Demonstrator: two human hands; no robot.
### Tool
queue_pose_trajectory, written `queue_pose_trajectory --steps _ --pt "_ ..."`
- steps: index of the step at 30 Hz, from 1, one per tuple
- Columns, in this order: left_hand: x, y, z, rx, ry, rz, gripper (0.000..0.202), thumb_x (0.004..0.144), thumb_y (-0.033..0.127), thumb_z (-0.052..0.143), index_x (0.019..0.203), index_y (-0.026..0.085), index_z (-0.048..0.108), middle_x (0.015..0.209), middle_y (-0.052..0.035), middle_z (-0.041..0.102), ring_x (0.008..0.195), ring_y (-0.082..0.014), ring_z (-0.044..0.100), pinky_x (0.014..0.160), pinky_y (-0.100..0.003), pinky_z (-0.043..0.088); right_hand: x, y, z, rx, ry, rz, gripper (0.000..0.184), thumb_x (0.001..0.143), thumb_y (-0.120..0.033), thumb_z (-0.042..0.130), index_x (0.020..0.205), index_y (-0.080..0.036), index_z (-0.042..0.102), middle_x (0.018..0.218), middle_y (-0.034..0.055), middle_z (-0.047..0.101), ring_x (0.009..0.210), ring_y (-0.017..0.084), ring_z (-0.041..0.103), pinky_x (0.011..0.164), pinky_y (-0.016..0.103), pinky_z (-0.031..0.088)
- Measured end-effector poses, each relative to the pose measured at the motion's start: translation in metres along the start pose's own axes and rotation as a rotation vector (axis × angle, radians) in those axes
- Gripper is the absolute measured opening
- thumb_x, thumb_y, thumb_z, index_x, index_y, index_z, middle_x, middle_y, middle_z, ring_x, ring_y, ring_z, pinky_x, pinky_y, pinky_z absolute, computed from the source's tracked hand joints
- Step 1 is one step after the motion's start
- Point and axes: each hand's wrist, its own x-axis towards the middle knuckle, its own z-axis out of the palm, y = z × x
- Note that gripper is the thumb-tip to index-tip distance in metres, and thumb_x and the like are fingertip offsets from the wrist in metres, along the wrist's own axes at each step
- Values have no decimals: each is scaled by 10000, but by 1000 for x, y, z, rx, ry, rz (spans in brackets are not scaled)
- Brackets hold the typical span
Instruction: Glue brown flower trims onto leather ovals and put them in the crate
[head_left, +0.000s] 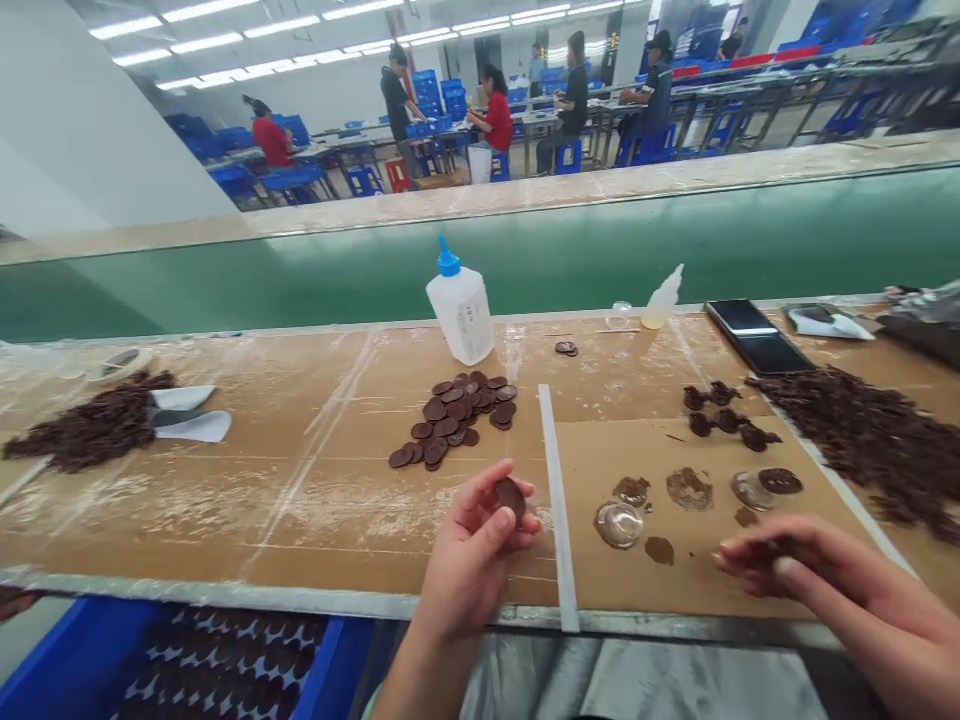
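Note:
My left hand pinches a thin dark brown disc between thumb and fingers, above the cardboard-covered bench. Just beyond it lies a loose pile of similar brown discs. My right hand is at the right, fingers curled towards the thumb; something small and dark may be between them, but I cannot make it out. Near that hand are a clear round lid with a glossy film, another clear lid and a brown oval piece. Several small brown pieces with frilled ends lie farther back.
A white bottle with a blue nozzle stands behind the discs. A small dropper bottle, a phone and heaps of brown strips lie right. Another strip heap lies left; a blue crate sits below. People work beyond.

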Motion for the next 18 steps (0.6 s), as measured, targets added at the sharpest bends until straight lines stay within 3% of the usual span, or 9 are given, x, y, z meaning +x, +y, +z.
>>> queue_pose_trajectory --steps 3,5,9,14,18 --pt "5 -3 -4 72 20 6 491 586 242 993 1044 294 823 939 -39 758 668 -121 704 625 -185 600 12 -22 9 424 -107 222 294 830 -550 761 878 -259 760 776 34 707 675 169 671 631 239 591" --pt "7 -6 -10 141 16 35 491 603 237 979 1066 292 822 933 -45 757 666 -134 702 642 -220 625 17 -30 14 490 -111 274 322 802 -553 796 828 -236 749 751 16 671 652 140 632 620 227 570" --pt "7 -9 -16 240 1 94 452 673 260 937 1108 274 815 960 -64 759 686 -151 705 665 -249 643 19 -35 19 516 -126 328 342 770 -541 834 894 -231 760 808 20 682 691 145 642 665 267 577" --pt "4 -9 -12 337 -29 104 423 691 247 919 1101 277 819 995 -58 744 696 -148 697 710 -262 653 20 -40 24 503 -121 354 403 722 -549 865 901 -206 754 805 34 685 683 149 632 662 276 570" --pt "2 -8 -8 275 -142 119 393 734 183 888 1104 294 815 1009 -50 731 752 -144 708 743 -258 654 19 -48 25 444 -133 322 349 798 -543 806 856 -212 711 753 11 644 665 138 604 648 234 550"
